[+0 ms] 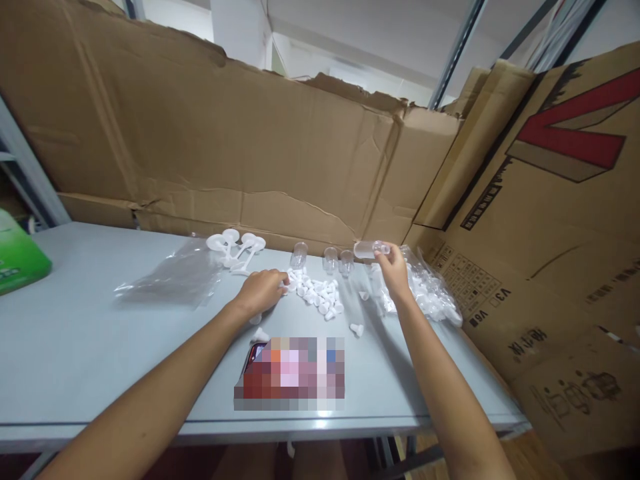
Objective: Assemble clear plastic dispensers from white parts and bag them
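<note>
My right hand [394, 269] is closed round a small clear plastic bottle [369, 250], held on its side just above the table. My left hand [262, 291] lies palm down at the left edge of a heap of small white plastic caps [317, 295], its fingers curled on the caps. Three more clear bottles stand upright behind the heap, the leftmost bottle [299, 255] apart from the other two [338, 261]. A few single caps [357, 329] lie loose in front of the heap.
A clear bag of white parts [434, 293] lies right of my right hand. An empty clear bag [173, 275] and white moulded sprues [235, 248] lie at the left. A phone [290, 373] lies near the grey table's front edge [90, 347]. Cardboard walls [200, 147] surround the table; a green pack [17, 257] sits far left.
</note>
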Demonstrator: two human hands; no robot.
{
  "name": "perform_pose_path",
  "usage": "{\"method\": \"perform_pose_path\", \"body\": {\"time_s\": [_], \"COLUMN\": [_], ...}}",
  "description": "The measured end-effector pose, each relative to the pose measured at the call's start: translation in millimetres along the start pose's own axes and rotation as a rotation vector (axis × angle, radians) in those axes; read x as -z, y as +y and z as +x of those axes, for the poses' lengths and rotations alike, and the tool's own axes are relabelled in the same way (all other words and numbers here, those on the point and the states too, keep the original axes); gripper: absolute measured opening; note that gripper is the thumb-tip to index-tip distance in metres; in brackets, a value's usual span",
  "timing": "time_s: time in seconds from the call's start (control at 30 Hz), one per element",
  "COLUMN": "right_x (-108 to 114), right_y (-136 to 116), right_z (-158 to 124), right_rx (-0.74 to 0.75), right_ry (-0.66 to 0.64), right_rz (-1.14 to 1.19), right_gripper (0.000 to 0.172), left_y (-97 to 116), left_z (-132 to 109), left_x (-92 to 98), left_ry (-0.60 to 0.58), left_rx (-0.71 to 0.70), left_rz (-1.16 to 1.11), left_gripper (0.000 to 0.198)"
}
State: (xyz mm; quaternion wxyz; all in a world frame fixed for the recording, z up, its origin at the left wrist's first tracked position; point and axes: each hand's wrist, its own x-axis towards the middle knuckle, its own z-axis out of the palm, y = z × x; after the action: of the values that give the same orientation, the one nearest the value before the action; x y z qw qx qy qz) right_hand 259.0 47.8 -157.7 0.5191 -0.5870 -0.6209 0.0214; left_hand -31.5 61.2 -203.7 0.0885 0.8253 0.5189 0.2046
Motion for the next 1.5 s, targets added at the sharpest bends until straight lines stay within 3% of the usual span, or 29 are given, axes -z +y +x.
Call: {"method": "perform_pose_path", "body": {"time_s": [0.17,0.3,0.37,0.47,0.63,0.9,1.07,1.27,1.5], "right_x": [8.0,8.3,6.0,2.3,-0.8,-6.0,-5.2,-5.5,-6.7], "right_y": [-5.8,-3.6,-2.5,-5.6,-18.6,-21.0,-25.3,-28.8,-32.1], "right_z": [-10.9,-23.1,-30.4,-42.2,-58.1,-70.0,-70.3,-73.1,-74.5], "right_rx": [-0.045,-0.174,-0.225,-0.249,-0.283,0.073,0.26,0.3,0.401], "right_ry": [0.035,-0.094,-0.164,-0.259,-0.415,-0.314,-0.377,-0.389,-0.344], "right_rz": [0.317,0.67,0.732,0.713,0.647,0.231,0.125,0.093,0.074], "right_gripper": [0.034,0.045,0.053,0.059,0.051,0.053,0.044,0.049,0.036], "left_y": [4.6,10.8,14.5,20.1,31.4,40.9,45.2,49.2,51.3], "left_z": [-1.1,-2.2,-2.8,-3.7,-6.5,-12.2,-14.5,-17.3,-18.1], "left_x": [-5.2,-11.2,-13.4,-14.4,-8.8,-3.5,-0.8,-1.2,-0.2], "left_ry": [0.006,0.024,0.049,0.071,0.08,0.068,0.081,0.026,0.039], "left_rx": [0.003,-0.006,-0.004,0.008,0.031,0.07,0.043,0.014,0.026], "left_rz": [-0.178,-0.374,-0.477,-0.623,-0.874,-1.126,-1.19,-1.16,-1.15], "left_gripper": [0.012,0.015,0.017,0.02,0.03,0.038,0.033,0.032,0.033]}}
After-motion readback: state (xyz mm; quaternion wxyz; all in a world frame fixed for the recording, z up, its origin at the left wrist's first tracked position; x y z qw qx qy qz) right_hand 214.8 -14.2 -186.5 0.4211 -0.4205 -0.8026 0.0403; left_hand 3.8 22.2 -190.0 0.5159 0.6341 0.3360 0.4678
